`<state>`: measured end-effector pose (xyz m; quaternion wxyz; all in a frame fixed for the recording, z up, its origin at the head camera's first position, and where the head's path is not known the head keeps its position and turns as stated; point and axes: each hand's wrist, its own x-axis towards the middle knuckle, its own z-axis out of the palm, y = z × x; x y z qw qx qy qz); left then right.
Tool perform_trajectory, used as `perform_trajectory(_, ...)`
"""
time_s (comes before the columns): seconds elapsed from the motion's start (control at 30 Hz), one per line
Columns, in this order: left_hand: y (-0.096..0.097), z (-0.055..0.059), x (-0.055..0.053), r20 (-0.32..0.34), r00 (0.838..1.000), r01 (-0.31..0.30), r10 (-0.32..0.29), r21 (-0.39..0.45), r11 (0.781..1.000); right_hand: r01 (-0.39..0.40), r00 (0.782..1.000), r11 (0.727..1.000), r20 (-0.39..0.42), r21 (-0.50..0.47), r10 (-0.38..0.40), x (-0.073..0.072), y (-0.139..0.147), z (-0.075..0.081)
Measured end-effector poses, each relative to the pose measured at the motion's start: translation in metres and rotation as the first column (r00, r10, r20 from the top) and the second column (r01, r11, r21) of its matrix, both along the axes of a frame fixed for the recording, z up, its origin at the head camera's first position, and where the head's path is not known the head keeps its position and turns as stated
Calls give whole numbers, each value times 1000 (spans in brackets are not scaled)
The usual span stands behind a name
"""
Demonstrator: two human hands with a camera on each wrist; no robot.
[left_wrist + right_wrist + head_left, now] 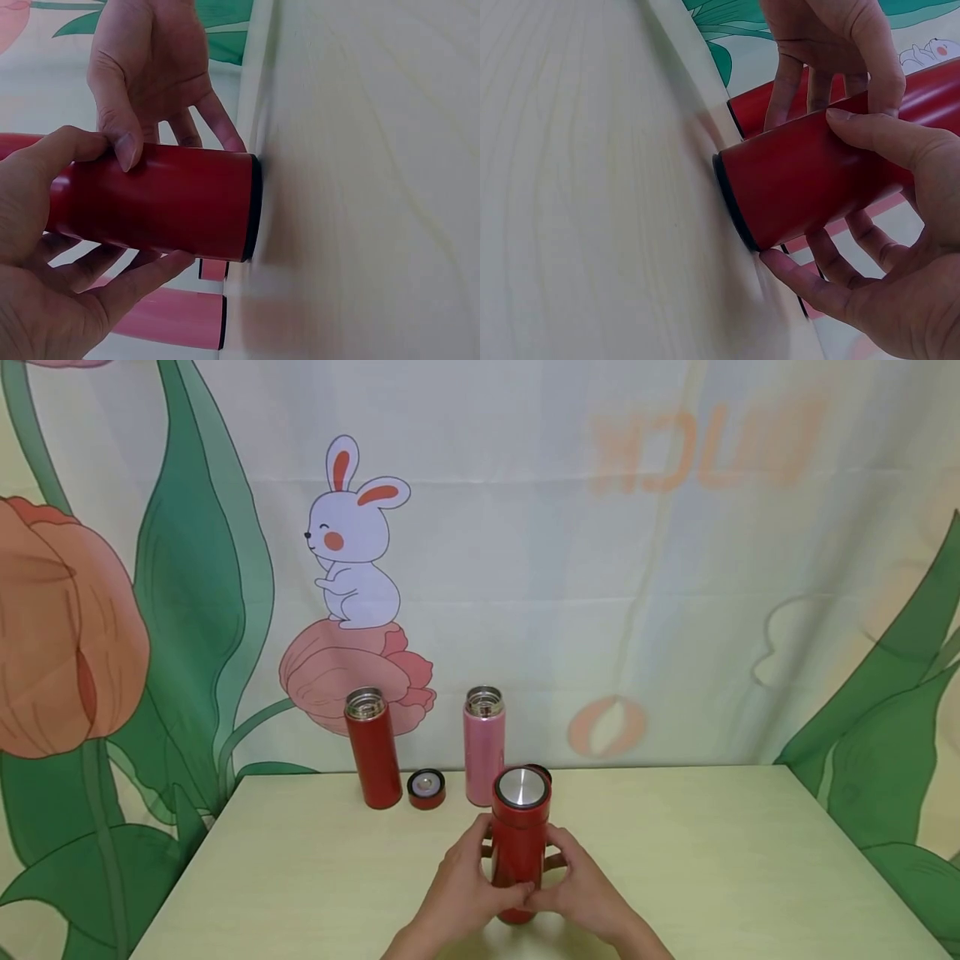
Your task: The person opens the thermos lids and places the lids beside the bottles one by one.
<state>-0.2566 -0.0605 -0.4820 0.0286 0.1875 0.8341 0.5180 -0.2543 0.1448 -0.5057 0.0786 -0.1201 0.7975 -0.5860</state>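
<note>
A red thermos (518,852) with its lid on stands near the front of the table, its round silver top facing up. Its dark base (733,202) is right at the tabletop in the right wrist view. My left hand (468,887) grips it from the left, thumb across the front and fingers around the side. From the right, my right hand (583,887) holds the same bottle, and the two thumbs meet low on its front. Parts of the fingers are hidden behind the bottle.
Farther back stand an uncapped red thermos (374,756) and an uncapped pink thermos (485,752). Between them lies a red-and-black lid (426,788). Another dark lid (544,773) is partly hidden behind the held bottle. A printed curtain (525,568) hangs along the table's back edge.
</note>
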Motion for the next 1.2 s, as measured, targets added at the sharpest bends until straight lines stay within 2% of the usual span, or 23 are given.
perform_trajectory(0.23, 0, 0, 1, -13, 1000, 23, -24, -21, 999, -24, 1000, 1000, 8, 11, 24, 1, 1, 2)
perform_trajectory(0.5, 3, -3, 2, 46, 998, 50, -49, -26, 998, -40, 995, 996, -83, 86, 47, -1, 2, -6)
perform_trajectory(0.63, 6, -5, 4, 53, 997, 64, -63, -25, 998, -38, 993, 993, -110, 111, 51, -1, 2, -7)
perform_trajectory(0.8, 10, -6, 7, 70, 997, 21, -20, -9, 1000, -39, 991, 992, -119, 121, 54, 0, 2, -6)
perform_trajectory(0.97, 15, -8, 7, 64, 997, -38, 38, 3, 999, -39, 994, 991, -94, 125, 51, 0, 3, -3)
perform_trajectory(1.2, 16, -7, 5, 70, 997, -43, 44, -13, 999, -32, 995, 990, -92, 135, 45, 1, 1, 1)
